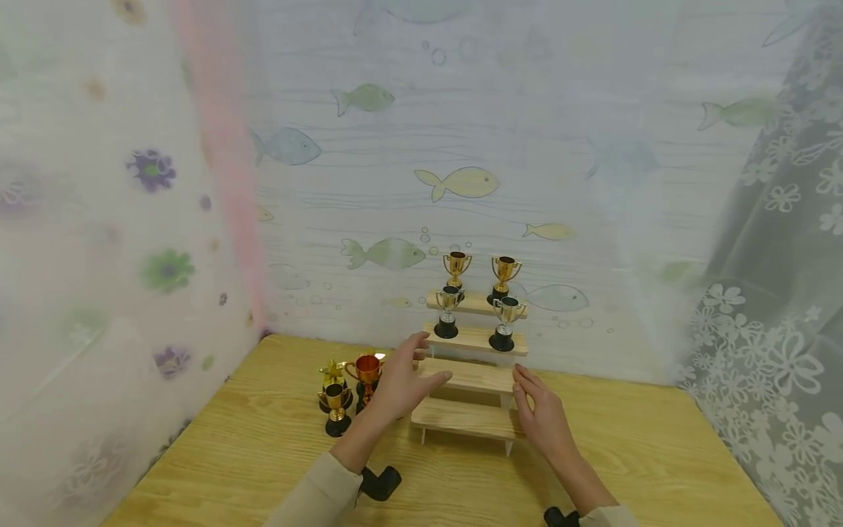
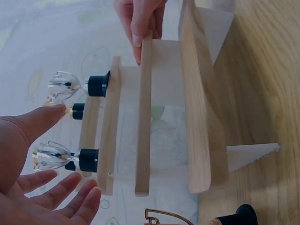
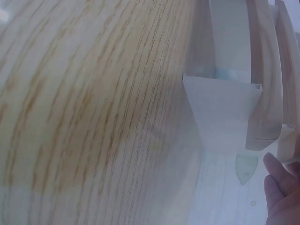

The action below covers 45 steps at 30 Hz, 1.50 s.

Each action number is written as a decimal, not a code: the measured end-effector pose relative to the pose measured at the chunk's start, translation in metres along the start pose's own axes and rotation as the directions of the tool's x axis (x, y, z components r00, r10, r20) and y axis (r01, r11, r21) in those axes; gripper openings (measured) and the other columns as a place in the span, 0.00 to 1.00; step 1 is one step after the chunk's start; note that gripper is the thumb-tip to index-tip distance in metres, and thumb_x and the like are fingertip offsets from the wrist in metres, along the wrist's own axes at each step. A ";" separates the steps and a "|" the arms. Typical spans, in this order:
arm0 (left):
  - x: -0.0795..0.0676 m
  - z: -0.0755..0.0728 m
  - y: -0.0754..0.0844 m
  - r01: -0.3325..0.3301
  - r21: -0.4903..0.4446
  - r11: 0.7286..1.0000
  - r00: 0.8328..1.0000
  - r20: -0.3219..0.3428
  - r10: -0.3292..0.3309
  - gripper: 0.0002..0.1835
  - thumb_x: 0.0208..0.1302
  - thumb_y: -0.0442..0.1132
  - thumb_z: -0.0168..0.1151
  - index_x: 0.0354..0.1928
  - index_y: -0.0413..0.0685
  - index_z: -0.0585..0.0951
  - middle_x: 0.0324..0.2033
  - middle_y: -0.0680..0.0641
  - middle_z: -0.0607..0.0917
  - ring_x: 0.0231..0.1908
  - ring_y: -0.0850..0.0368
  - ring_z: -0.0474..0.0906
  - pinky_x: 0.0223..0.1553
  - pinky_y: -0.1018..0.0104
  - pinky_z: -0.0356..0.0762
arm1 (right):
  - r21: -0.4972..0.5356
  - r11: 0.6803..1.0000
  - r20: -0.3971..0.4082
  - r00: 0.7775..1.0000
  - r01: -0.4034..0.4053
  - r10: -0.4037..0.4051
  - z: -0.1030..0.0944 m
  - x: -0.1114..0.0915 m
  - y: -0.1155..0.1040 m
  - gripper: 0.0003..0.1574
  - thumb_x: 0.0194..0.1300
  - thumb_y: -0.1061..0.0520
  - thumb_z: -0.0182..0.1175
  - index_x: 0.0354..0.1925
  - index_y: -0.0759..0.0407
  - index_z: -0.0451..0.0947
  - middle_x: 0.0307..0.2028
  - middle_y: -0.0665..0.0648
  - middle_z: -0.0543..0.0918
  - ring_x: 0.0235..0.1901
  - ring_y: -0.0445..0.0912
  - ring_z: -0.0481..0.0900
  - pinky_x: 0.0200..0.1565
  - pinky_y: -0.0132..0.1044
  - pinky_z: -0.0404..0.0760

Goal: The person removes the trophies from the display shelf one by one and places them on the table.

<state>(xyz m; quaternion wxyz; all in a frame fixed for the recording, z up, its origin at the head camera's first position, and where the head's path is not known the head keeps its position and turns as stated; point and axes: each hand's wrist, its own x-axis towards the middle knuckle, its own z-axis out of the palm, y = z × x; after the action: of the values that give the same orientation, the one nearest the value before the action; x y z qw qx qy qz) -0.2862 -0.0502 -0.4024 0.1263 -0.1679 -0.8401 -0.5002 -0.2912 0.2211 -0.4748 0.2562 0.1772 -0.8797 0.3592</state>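
In the head view a four-step wooden display stand bears two gold trophy cups on its top step and two silver trophy cups on the step below. My right hand grips the right end of the third step down, fingers and thumb at the plank's end. At the stand's left side is my left hand, fingers spread and relaxed, holding nothing. In the left wrist view its fingers lie beside a silver cup. The two lower steps carry no cups.
Left of the stand, a small gold cup, a gold star trophy and a reddish cup stand together, partly behind my left forearm. A fish-patterned curtain hangs behind the wooden table, with flowered curtains at both sides.
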 end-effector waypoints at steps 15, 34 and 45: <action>0.038 0.013 -0.003 0.030 -0.003 1.000 0.991 -0.129 -0.030 0.43 0.60 0.41 0.76 0.74 0.39 0.65 0.62 0.35 0.75 0.54 0.38 0.76 0.52 0.44 0.78 | -0.003 1.000 -0.015 1.000 0.011 -0.011 0.001 0.000 0.002 0.23 0.80 0.61 0.52 0.64 0.76 0.74 0.67 0.71 0.74 0.65 0.67 0.73 0.60 0.61 0.74; 0.062 0.020 -0.004 0.109 0.031 0.994 0.991 -0.080 -0.106 0.43 0.64 0.45 0.74 0.75 0.39 0.64 0.65 0.34 0.74 0.61 0.36 0.76 0.57 0.43 0.78 | 0.003 1.000 -0.011 1.000 -0.009 0.009 0.002 -0.003 -0.002 0.23 0.80 0.60 0.52 0.63 0.76 0.74 0.67 0.69 0.74 0.66 0.66 0.72 0.61 0.61 0.73; 0.070 0.029 -0.008 0.089 0.088 0.992 0.988 -0.130 -0.077 0.35 0.63 0.42 0.74 0.67 0.33 0.73 0.56 0.36 0.80 0.59 0.37 0.75 0.59 0.43 0.75 | -0.006 1.000 -0.023 1.000 0.006 -0.006 0.002 -0.001 -0.001 0.22 0.79 0.61 0.52 0.63 0.77 0.75 0.66 0.70 0.75 0.65 0.66 0.73 0.60 0.61 0.74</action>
<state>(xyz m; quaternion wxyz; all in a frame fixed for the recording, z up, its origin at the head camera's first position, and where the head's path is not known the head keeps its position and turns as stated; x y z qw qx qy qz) -0.3544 -0.0175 -0.3956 0.1660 -0.0945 -0.8593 -0.4745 -0.2899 0.2194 -0.4759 0.2677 0.1748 -0.8773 0.3579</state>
